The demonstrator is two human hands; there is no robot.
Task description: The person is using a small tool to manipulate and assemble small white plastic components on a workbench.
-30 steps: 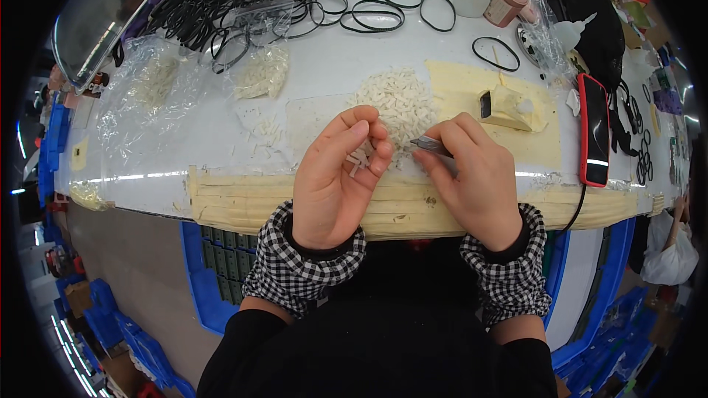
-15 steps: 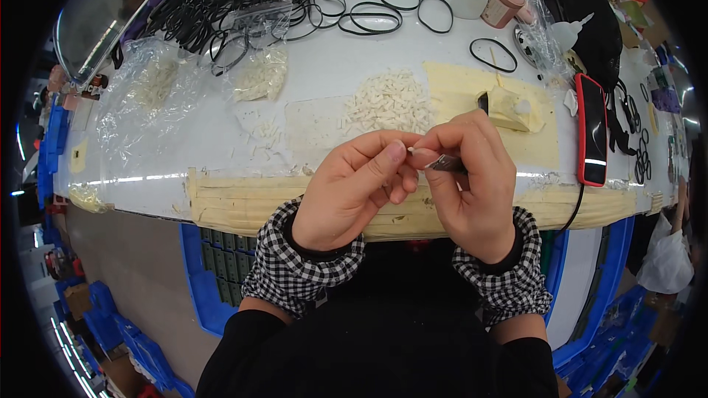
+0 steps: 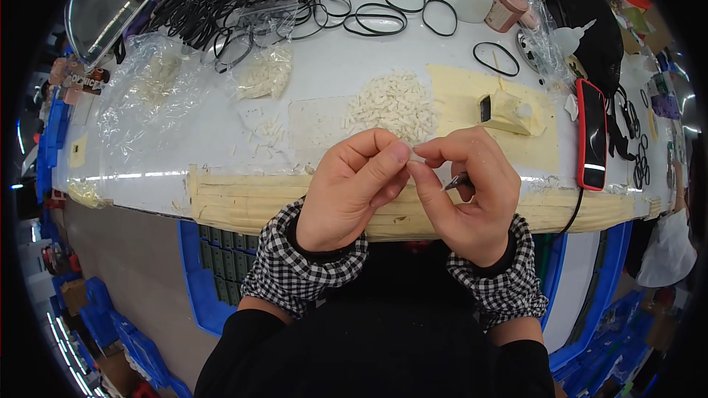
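Observation:
My left hand (image 3: 349,195) is closed in a pinch, thumb against forefinger; whatever is between its tips is too small and hidden to make out. Close to those tips, the thumb and forefinger of my right hand (image 3: 483,195) are held slightly apart. A small dark metal tool with a pointed tip (image 3: 456,182) is tucked inside my right fingers, most of it hidden. Just beyond both hands, a heap of small white tube-like pieces (image 3: 391,107) lies on the white table.
Black belt loops (image 3: 375,19) and a dark tangle of them (image 3: 236,0) cover the far side. Bags of white pieces (image 3: 263,74) sit at left. A yellow taped block (image 3: 511,112), a red-cased phone (image 3: 591,133) and a pink tub (image 3: 506,9) stand at right. Tan tape pads the front edge (image 3: 243,199).
My right fingertips have parted a little, and the tool in that hand has turned so its point shows. The tiny white bit seen between my fingertips is now hidden.

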